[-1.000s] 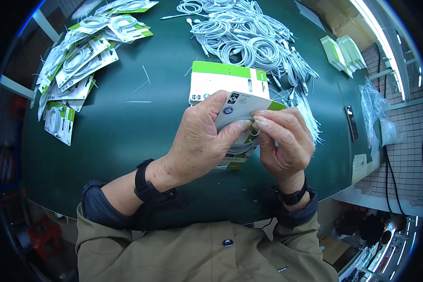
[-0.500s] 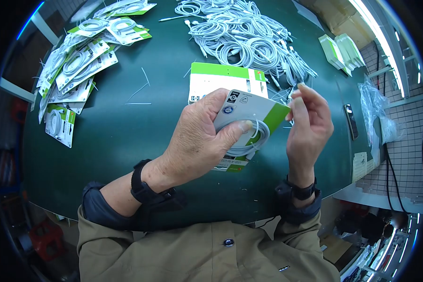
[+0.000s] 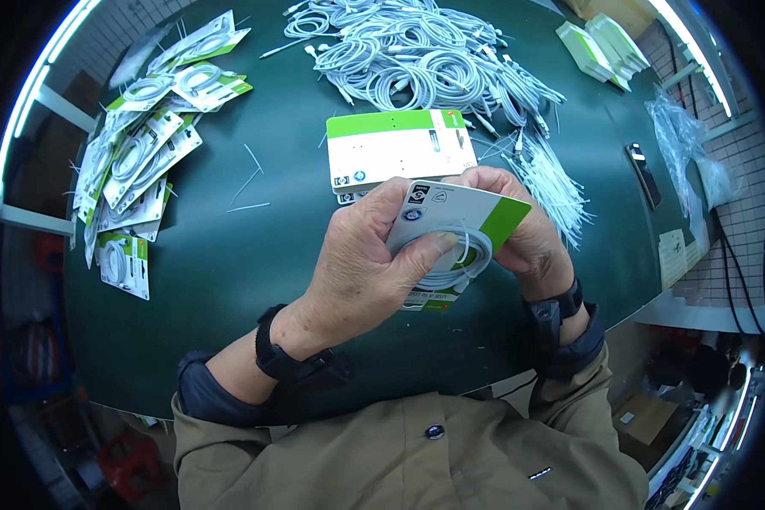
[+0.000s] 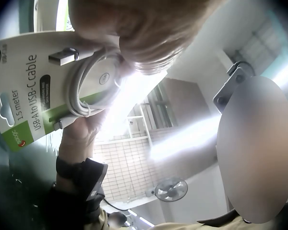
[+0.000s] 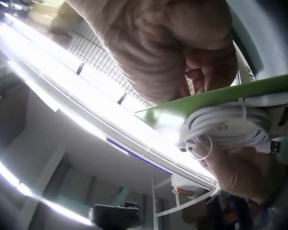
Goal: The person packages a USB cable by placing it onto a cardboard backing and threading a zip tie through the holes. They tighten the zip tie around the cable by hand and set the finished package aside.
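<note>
My left hand grips a white and green cable card above the table's near edge. Its thumb presses a coiled white USB cable flat against the card's face. My right hand is behind the card, fingers curled over its far top edge. In the left wrist view the card reads "USB-A to USB-C cable", and the coil lies on it. The right wrist view shows the card's green edge with the coil under it.
A stack of blank cards lies just beyond my hands on the green table. A heap of loose coiled cables fills the far side, white ties to the right, packed cards at the left, a phone at the right.
My right hand left the coil, lifted away open to the right, then came back behind the card. My left hand kept its grip on card and cable.
</note>
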A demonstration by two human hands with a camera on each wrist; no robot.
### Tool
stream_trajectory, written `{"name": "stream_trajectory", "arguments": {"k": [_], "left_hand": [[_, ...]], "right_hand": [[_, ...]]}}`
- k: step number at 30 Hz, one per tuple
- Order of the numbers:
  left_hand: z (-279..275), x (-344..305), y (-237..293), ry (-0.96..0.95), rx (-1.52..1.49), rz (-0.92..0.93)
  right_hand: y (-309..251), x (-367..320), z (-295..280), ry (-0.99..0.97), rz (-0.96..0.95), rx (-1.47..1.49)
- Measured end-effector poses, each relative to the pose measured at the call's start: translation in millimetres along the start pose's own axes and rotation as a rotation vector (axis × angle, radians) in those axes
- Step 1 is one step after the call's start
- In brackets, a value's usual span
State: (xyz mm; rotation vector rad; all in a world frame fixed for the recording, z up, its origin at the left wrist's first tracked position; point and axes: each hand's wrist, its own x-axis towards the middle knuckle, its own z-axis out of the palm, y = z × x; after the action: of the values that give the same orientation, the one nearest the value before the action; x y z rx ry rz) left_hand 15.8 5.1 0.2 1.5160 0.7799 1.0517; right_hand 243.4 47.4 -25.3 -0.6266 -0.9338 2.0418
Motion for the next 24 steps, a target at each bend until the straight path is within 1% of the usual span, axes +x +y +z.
{"name": "stream_trajectory", "arguments": {"k": [7, 10, 13, 16, 19, 22, 24], "left_hand": [[0, -2, -5, -0.022, -0.016, -0.029], [1, -2, -7, -0.013, -0.038, 0.007], [2, -2, -5, -0.009, -0.049, -0.007], [11, -1, -9, 0.073, -0.106, 0.046], [8, -2, -9, 0.082, -0.117, 0.021], [11, -2, -3, 0.089, -0.199, 0.0], [14, -3, 1, 0.108, -0.186, -0.012]], "right_hand": [[4, 5, 0, -0.13, -0.079, -0.039], [3, 5, 1, -0.051, -0.074, -0.055], [0, 7, 4, 0.026, -0.064, -0.057], [0, 8, 4, 0.009, -0.137, -0.085], [2, 8, 7, 0.07, -0.181, -0.094], [3, 8, 11, 0.12, -0.176, -0.124], [4, 9, 12, 0.141, -0.187, -0.188]]}}
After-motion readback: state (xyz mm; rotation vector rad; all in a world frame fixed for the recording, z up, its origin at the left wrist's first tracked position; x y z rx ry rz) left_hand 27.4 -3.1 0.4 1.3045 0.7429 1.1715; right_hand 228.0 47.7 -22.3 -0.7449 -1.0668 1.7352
